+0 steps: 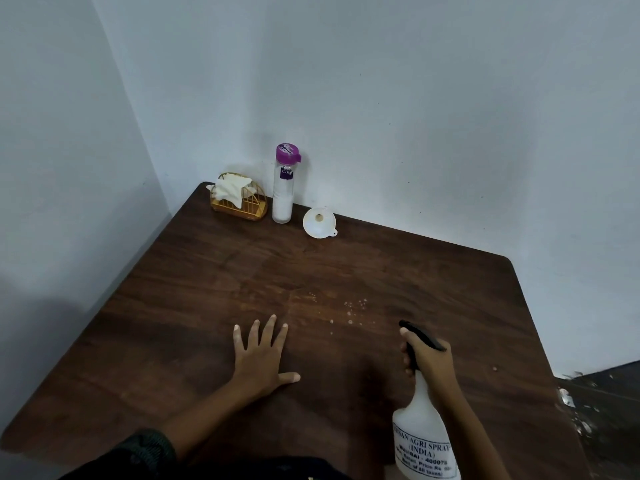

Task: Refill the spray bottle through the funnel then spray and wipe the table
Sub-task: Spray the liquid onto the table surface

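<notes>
Napkin holder [239, 202], bottle [283, 188], funnel [319, 221] line the table's [173, 289] far edge, left to right.

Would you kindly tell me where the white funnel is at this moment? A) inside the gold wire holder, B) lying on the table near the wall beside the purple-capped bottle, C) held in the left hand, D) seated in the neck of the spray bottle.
B: the funnel lies on the table by the wall, right of the purple-capped bottle, while the right hand grips the spray bottle and the left hand rests flat.
</notes>
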Tool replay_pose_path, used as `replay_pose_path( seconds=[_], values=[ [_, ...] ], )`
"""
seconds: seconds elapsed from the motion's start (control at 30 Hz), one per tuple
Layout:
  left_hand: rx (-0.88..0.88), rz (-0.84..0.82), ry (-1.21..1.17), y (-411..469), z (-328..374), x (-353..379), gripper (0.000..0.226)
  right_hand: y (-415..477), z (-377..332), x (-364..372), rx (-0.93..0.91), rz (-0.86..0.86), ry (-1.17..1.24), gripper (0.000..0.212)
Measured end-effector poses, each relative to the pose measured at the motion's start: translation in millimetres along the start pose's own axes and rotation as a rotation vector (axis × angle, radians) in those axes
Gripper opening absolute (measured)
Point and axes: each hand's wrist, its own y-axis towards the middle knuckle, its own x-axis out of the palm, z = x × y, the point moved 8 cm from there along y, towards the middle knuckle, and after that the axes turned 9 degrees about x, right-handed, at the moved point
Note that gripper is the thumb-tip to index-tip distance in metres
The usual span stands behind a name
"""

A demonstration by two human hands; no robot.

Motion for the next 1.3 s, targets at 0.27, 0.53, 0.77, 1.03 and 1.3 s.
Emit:
replay_pose_path(
  seconds=[0.27,0.53,0.77,1.03,1.3],
  values=[
    [-0.015,-0.003,0.027,0.7,-1.9,-9.0,0.102,5.7,-50.7,-5.4,-0.085,-0.279,0.014,0.009],
    [-0.001,-0.154,0.114,10.2,-1.6,-12.1,0.116,79.6,-140.0,-9.6,-0.276,-0.286,0.240,0.024],
    [-0.002,-0.229,0.006,11.6,-1.0,-2.8,0.119,170.4,-174.8,20.6,-0.171,-0.264,0.430,0.025],
    [-0.017,-0.232,-0.057,13.3,-2.1,-2.6,0.117,222.8,-201.2,55.3,-0.111,-0.294,0.534,0.029],
    [-0.028,-0.216,-0.028,12.5,-5.8,-0.2,0.116,236.0,-201.8,68.5,-0.141,-0.308,0.446,0.025]
  ],
)
